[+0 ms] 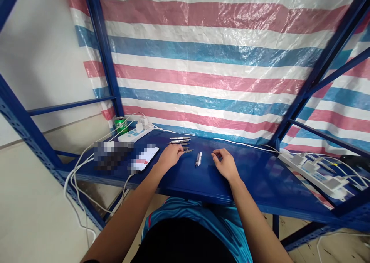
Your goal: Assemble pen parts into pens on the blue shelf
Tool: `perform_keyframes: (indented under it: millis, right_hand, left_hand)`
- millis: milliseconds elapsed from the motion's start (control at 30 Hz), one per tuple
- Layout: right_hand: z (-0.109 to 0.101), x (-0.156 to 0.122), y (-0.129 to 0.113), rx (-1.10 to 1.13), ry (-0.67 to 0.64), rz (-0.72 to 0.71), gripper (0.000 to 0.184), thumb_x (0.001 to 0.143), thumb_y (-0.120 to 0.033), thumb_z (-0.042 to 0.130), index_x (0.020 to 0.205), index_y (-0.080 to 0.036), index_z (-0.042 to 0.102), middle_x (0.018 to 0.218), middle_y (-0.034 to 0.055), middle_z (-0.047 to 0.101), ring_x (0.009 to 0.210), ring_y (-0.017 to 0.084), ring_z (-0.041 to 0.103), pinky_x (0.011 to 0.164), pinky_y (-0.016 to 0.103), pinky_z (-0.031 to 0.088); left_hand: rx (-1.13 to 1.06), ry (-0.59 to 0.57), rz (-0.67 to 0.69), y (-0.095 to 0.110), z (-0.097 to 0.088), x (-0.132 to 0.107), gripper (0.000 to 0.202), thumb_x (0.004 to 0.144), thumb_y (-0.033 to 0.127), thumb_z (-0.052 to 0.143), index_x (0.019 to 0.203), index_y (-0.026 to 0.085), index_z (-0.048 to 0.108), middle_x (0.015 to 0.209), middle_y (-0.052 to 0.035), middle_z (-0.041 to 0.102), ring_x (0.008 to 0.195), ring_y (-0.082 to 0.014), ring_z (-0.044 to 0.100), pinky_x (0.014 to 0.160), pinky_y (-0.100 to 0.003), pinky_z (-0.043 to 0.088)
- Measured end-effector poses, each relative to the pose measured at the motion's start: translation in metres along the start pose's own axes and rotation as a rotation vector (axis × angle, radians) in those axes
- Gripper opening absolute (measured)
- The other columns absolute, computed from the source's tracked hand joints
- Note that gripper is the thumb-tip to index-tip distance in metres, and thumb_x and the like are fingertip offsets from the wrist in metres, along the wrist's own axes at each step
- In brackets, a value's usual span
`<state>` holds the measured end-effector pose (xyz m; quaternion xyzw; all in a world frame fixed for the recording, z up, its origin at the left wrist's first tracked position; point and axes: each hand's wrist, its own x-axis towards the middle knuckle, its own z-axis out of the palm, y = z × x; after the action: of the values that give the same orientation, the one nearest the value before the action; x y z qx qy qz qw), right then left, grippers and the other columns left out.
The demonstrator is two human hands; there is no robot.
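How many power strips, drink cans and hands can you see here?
White power strips: 2
Green drink can: 1
Left hand and right hand: 2
Total: 5

From here I count two hands, the left hand (170,157) and the right hand (227,163). Between them lies a pair of pens (198,159). Just behind sits a bunch of pens (179,141), at least four, though they overlap too much for an exact count. I also see one can (121,124), one phone (144,159), one blurred object (112,155), one power strip (135,134) and another power strip (312,174).
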<state>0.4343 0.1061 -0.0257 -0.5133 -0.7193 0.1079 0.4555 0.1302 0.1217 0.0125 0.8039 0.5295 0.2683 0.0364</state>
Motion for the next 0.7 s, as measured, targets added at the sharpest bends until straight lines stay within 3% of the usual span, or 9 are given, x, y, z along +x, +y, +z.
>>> perform_keyframes:
  millis: [133,233,367,467,600,700]
  right_hand:
    - [0.005,-0.002,-0.016,0.324,-0.139,0.052,0.044,0.094,-0.057,0.067,0.125,-0.026,0.069,0.105,0.0086,0.076,0.091,0.027,0.072,0.074,0.039,0.057]
    - [0.007,-0.003,-0.023,0.549,-0.282,0.116,0.051,0.091,-0.068,0.068,0.118,-0.025,0.072,0.093,0.0067,0.078,0.076,0.024,0.072,0.061,0.034,0.054]
    - [0.009,-0.004,-0.023,0.594,-0.337,0.153,0.051,0.091,-0.072,0.067,0.086,-0.022,0.073,0.07,0.0046,0.073,0.052,0.016,0.059,0.051,0.03,0.048]
    - [0.009,-0.003,-0.02,0.622,-0.323,0.147,0.048,0.088,-0.069,0.073,0.09,-0.021,0.074,0.076,0.0055,0.075,0.057,0.017,0.063,0.053,0.03,0.049]
    - [0.008,-0.003,-0.02,0.662,-0.264,0.085,0.045,0.077,-0.059,0.087,0.1,-0.023,0.075,0.095,0.0062,0.079,0.081,0.021,0.072,0.072,0.034,0.058]
    - [0.008,-0.004,-0.02,0.67,-0.314,0.106,0.044,0.082,-0.06,0.082,0.101,-0.022,0.074,0.092,0.0062,0.079,0.072,0.019,0.071,0.065,0.033,0.058]
  left_hand:
    - [-0.183,-0.014,0.206,0.024,0.0,-0.006,0.022,0.105,0.028,0.053,0.115,0.024,0.072,0.116,-0.0066,0.074,0.106,-0.0218,0.07,0.095,-0.033,0.054]
    - [-0.318,0.0,0.377,0.039,0.008,-0.012,0.024,0.108,0.03,0.05,0.12,0.024,0.07,0.119,-0.0077,0.07,0.109,-0.0207,0.069,0.098,-0.033,0.053]
    - [-0.313,0.067,0.385,0.043,0.023,-0.02,0.024,0.108,0.031,0.052,0.119,0.025,0.072,0.118,-0.0077,0.071,0.108,-0.0205,0.069,0.097,-0.032,0.053]
    - [-0.305,0.067,0.38,0.039,0.031,-0.022,0.025,0.107,0.036,0.057,0.118,0.025,0.075,0.113,-0.0065,0.074,0.105,-0.0205,0.071,0.095,-0.032,0.053]
    - [-0.308,0.061,0.357,0.035,0.031,-0.02,0.027,0.107,0.039,0.057,0.115,0.025,0.079,0.108,-0.0052,0.077,0.101,-0.0202,0.073,0.091,-0.03,0.054]
    - [-0.311,0.05,0.365,0.037,0.028,-0.02,0.027,0.108,0.037,0.055,0.117,0.025,0.078,0.11,-0.0058,0.077,0.102,-0.0204,0.073,0.091,-0.03,0.054]
